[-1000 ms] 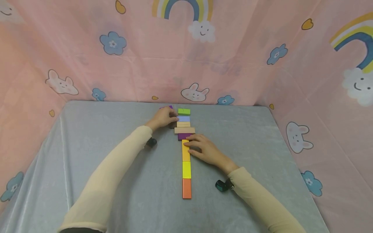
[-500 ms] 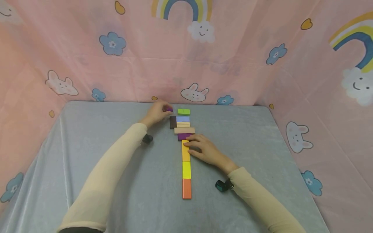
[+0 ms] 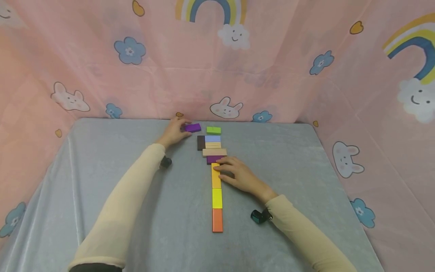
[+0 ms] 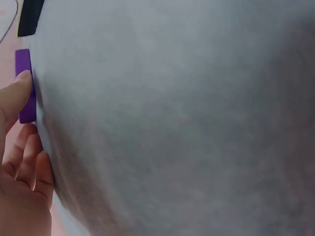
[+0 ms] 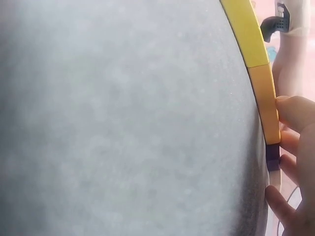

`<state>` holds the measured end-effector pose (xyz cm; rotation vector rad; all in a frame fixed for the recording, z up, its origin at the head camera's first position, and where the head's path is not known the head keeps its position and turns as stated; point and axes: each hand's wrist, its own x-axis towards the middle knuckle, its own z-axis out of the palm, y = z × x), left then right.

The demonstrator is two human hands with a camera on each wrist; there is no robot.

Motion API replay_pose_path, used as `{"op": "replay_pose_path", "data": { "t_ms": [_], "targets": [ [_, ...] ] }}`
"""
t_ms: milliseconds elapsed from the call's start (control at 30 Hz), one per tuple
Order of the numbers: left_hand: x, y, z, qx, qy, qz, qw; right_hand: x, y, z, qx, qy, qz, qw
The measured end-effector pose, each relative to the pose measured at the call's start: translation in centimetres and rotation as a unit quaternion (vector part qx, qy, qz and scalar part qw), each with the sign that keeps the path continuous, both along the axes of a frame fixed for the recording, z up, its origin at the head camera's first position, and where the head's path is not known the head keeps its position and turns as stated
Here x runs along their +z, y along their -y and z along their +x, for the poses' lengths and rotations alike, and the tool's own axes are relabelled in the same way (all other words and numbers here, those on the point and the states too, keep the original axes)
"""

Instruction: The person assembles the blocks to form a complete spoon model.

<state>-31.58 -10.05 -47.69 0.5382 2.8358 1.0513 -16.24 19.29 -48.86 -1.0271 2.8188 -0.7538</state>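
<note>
Around the left end of a purple block (image 3: 193, 128) at the table's far edge, my left hand (image 3: 174, 132) has thumb and index finger spread; in the left wrist view the thumb (image 4: 20, 91) overlaps the block. Whether it touches cannot be told. My right hand (image 3: 242, 174) rests fingertips on the orange-yellow block (image 3: 216, 182) and the dark purple block (image 3: 212, 160). Below these lie a yellow block (image 3: 217, 198) and an orange block (image 3: 217, 220), end to end. Above are a tan block (image 3: 214, 152), thin wooden pieces (image 3: 213, 145), a blue block (image 3: 212, 138) and a dark brown block (image 3: 201, 142).
A green block (image 3: 213, 130) lies apart behind the row, right of the purple one. Grey cloth (image 3: 289, 158) covers the table. A pink patterned curtain (image 3: 170, 83) stands close behind its far edge.
My left hand has moved from the dark brown block to the purple block, then slid left, uncovering most of it. The purple block has hardly moved. My right hand stays put.
</note>
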Motion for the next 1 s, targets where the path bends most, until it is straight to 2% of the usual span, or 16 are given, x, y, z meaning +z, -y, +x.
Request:
{"op": "replay_pose_path", "data": {
  "t_ms": [300,500,733,867,1000],
  "targets": [
    [-0.5,0.6,-0.4,-0.022,0.013,0.006,0.9997,0.0,0.1,0.0,-0.004,0.003,-0.002,1.000],
    [-0.1,1.0,-0.5,-0.070,0.047,-0.004,0.9965,0.0,0.2,-0.1,-0.001,-0.001,-0.004,1.000],
    [1.1,0.8,-0.8,-0.121,0.108,-0.073,0.9841,-0.1,0.0,-0.2,0.002,-0.004,-0.007,1.000],
    [1.5,0.5,-1.0,-0.132,0.131,-0.104,0.9771,-0.1,0.0,-0.1,0.005,-0.009,-0.006,1.000],
    [1.6,0.4,-1.2,-0.130,0.140,-0.120,0.9742,-0.1,0.0,-0.1,0.005,-0.008,-0.005,1.000]
  ]
}}
